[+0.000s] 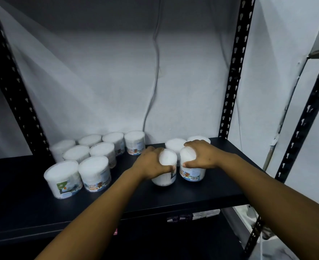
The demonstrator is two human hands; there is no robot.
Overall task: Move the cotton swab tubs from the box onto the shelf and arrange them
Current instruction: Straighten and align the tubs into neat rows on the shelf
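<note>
Left hand (151, 164): fingers curled round a tilted swab tub (165, 169) on the black shelf (201, 192). Right hand (200, 154): gripped the upright tub (192, 170) just beside it. Behind the hands: two more tubs (175, 144). Left of the left hand: cluster of nine tubs (94, 164), upright, closely packed.
</note>
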